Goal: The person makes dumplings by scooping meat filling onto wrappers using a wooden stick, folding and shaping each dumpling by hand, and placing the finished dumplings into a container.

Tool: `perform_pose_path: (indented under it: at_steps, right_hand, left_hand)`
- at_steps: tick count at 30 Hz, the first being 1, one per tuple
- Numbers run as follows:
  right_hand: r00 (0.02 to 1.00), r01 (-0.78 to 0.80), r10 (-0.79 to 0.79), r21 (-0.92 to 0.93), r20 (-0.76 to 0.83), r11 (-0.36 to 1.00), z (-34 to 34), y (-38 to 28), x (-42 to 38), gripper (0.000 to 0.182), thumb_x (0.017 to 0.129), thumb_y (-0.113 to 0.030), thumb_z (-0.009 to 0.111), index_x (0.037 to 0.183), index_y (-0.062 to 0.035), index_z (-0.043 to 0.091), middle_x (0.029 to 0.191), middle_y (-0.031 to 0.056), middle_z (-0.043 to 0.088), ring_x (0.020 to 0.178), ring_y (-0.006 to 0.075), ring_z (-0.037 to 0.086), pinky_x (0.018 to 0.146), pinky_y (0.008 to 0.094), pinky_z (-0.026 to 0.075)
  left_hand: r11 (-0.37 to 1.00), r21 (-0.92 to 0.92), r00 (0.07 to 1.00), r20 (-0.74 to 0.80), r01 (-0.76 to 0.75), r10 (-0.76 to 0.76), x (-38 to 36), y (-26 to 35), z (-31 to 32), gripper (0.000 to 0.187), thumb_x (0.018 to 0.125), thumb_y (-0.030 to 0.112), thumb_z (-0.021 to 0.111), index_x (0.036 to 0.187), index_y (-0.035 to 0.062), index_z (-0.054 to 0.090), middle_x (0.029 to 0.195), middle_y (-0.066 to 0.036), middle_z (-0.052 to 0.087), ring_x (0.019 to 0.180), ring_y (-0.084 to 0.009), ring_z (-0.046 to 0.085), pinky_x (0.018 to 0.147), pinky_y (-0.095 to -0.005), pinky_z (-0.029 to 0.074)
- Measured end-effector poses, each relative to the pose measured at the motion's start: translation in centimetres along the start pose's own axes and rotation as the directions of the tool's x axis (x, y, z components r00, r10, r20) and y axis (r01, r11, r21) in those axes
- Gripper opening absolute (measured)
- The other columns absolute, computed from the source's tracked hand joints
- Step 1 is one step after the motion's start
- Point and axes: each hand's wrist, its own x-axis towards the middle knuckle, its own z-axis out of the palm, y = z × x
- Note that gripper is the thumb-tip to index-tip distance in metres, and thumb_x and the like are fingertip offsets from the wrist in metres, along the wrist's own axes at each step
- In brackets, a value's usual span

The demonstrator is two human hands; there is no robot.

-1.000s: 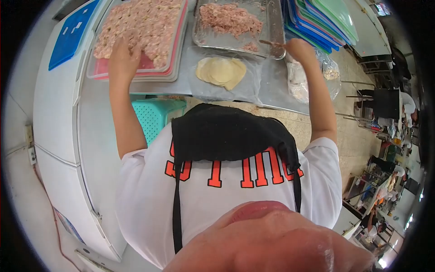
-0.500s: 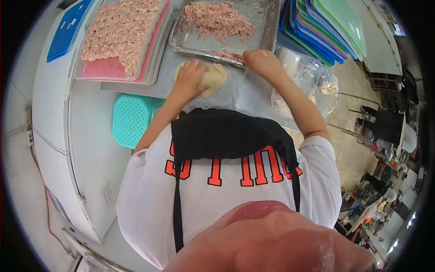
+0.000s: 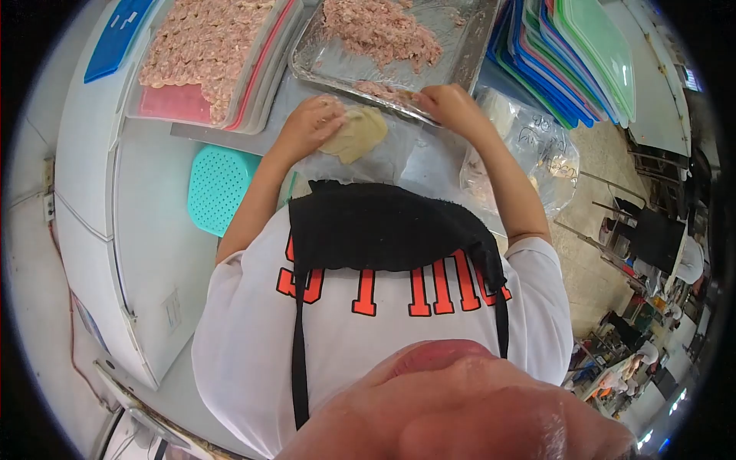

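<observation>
The left hand (image 3: 313,124) is at the left edge of the dough rounds (image 3: 356,136), fingers curled and close together. (Whether they pinch a round, one cannot tell.) The rounds lie in a loose, overlapping pile on a plastic sheet (image 3: 390,159) on the table (image 3: 218,139), just outside the near rim of the tray (image 3: 460,42). The right hand (image 3: 451,106) is at that rim, its fingers clamped on a thin stick (image 3: 409,96), only a little of which shows. The stick's far end is hard to make out beside a small strip of meat (image 3: 376,89) along the tray's near side; a larger heap lies farther in.

To the left stands a stack of tubs (image 3: 172,104), the top one mostly covered with rows of pinkish pieces (image 3: 203,46). To the right are a clear bag (image 3: 542,157) with writing on it and, beyond it, a fanned stack of coloured lids (image 3: 563,57).
</observation>
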Motion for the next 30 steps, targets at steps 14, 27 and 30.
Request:
perform_pose_path:
  at_steps: [14,27,30]
  right_hand:
    - [0.991,-0.122,0.131,-0.208,0.030,0.970,-1.1,-6.6,2.1,0.031,0.090,-0.029,0.050,0.084,-0.0036,0.066,0.079,0.0217,0.064,0.078,0.0386,0.064,0.069,0.0491,0.050]
    - [0.993,-0.115,0.111,-0.276,-0.029,0.954,2.9,-7.0,8.1,0.029,0.088,-0.027,0.051,0.085,-0.0023,0.067,0.084,0.0216,0.065,0.080,0.0381,0.065,0.073,0.0466,0.051]
    - [0.997,-0.028,0.053,-0.423,0.047,0.906,4.5,-7.7,8.5,0.032,0.090,-0.030,0.050,0.086,-0.0030,0.067,0.085,0.0212,0.065,0.081,0.0370,0.064,0.075,0.0457,0.050]
  left_hand:
    - [0.872,-0.175,0.851,0.199,-0.458,0.487,4.1,-0.1,-0.1,0.018,0.083,0.015,0.062,0.094,0.0013,0.065,0.100,-0.014,0.064,0.100,-0.0312,0.058,0.090,-0.0396,0.046]
    - [0.559,-0.733,0.889,0.458,0.387,-0.015,-0.8,-1.3,-4.0,0.030,0.094,0.022,0.056,0.117,0.0023,0.056,0.105,-0.002,0.061,0.098,-0.0101,0.055,0.086,-0.0261,0.045]
    - [0.523,-0.740,0.892,0.443,0.422,-0.093,-1.4,-1.0,-5.2,0.031,0.092,0.019,0.059,0.119,0.0021,0.055,0.109,-0.003,0.061,0.098,-0.0093,0.056,0.085,-0.0260,0.046]
